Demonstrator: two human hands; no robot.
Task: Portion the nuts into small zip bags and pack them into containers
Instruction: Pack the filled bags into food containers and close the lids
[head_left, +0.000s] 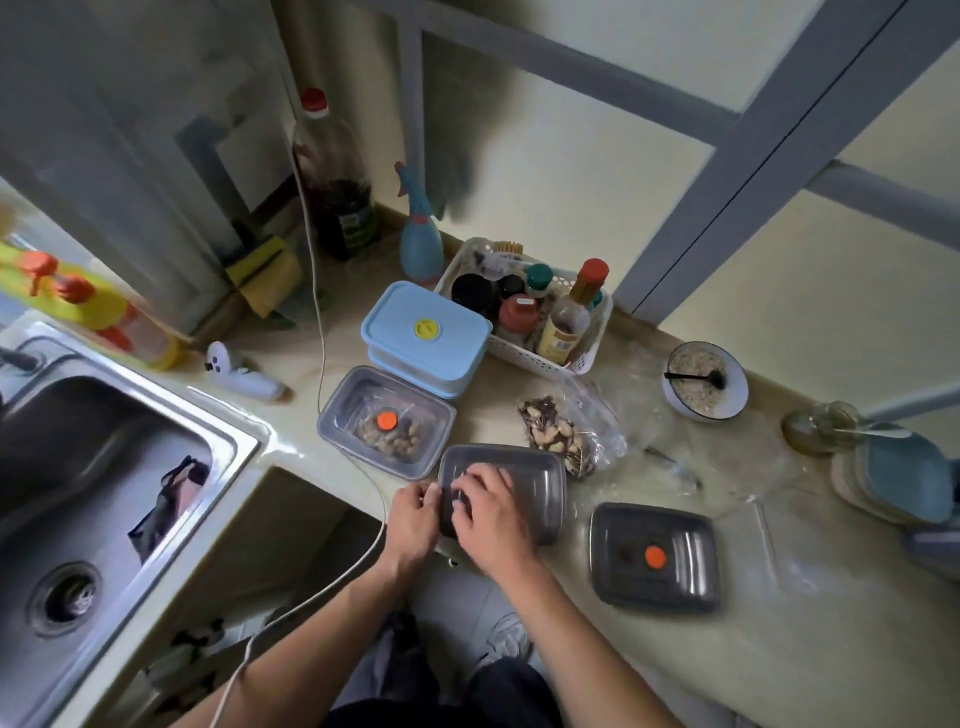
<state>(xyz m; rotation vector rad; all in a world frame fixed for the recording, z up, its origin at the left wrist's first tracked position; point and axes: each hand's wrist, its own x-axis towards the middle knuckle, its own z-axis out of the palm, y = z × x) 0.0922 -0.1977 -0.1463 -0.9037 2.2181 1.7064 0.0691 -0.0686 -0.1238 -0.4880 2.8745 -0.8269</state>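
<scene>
Head view of a kitchen desk (675, 670). At the near edge stands a grey container (524, 480) with its lid on; the right hand (491, 512) lies over the lid's left part with fingers bent and fingertips pressing down, while the left hand (413, 519) grips the container's left edge, fingers curled round the rim. Just to the far right of this container lies a clear plastic bag of nuts (563, 431), partly touching its far right corner. To the far left sits a second grey container (385, 420), lid closed with an orange valve (387, 420); nuts in bags show through it. To the near right, apart from the hands, a third grey container (655, 557) with an orange valve stands closed. Behind the second container is a stack of blue containers (426, 338), and right of that a white basket (550, 358) of bottles. A bowl of oats (704, 379) with a black spoon stands at the far right; a steel sink (104, 467) lies left
</scene>
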